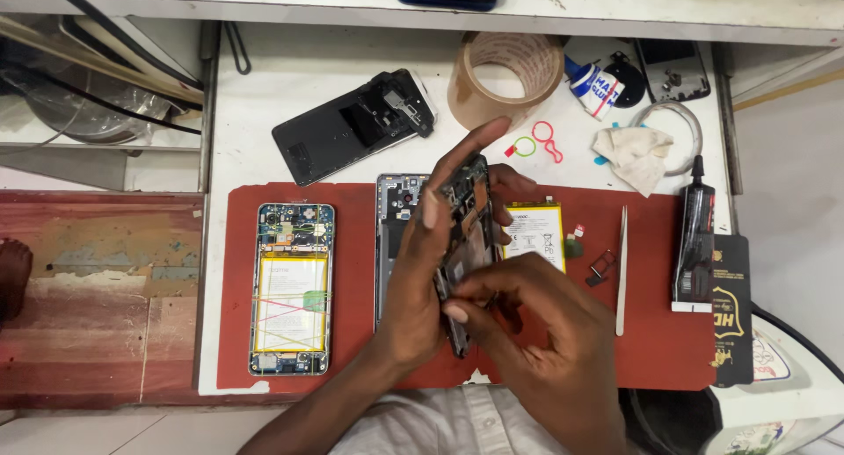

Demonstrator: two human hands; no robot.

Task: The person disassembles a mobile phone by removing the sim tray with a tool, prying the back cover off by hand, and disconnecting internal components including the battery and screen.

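Presently the dark, opened phone frame stands edge-up over the red mat — long axis running away from the body — left hand clasping its side, right hand fingers pinching its near end.

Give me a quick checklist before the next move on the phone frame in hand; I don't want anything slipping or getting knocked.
1. Left hand grips the phone frame: ok, fingers wrap its upper edge.
2. Right hand on the frame's lower part: ok, fingertips touch it.
3. Frame held above the red mat: ok.
4. Loose battery close behind the frame: not ok, could be knocked.
5. Tweezers lie free on the mat, apart from both hands: ok.
6. Which small part the right fingertips work on: cannot tell, hidden.
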